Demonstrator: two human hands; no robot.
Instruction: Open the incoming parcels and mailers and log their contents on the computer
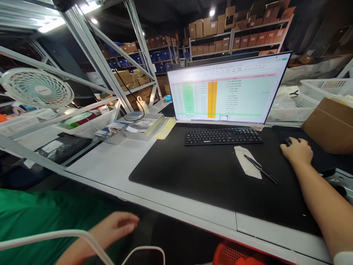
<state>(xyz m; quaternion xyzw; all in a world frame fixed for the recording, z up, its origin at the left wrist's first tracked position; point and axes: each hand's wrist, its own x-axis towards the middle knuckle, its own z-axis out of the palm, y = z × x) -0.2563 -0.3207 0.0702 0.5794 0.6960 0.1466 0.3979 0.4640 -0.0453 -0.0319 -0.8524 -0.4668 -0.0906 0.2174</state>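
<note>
My right hand point(297, 151) rests curled over a black mouse point(288, 141) on the black desk mat point(193, 173), right of the black keyboard point(223, 135). A monitor point(226, 90) with a spreadsheet stands behind the keyboard. A black pen point(260, 169) lies across a folded scrap of paper point(247, 162) just left of that hand. My left hand point(114, 229) hangs below the desk's front edge over my lap, fingers loosely stretched, holding nothing. A white cable point(82, 235) curves in front of it.
A brown cardboard box point(331, 125) stands at the right, white baskets point(325, 88) behind it. Left of the mat are yellow sticky notes point(165, 130), grey trays point(143, 127), a white basket point(88, 125), a small fan point(37, 88) and slanted metal shelf struts point(91, 51).
</note>
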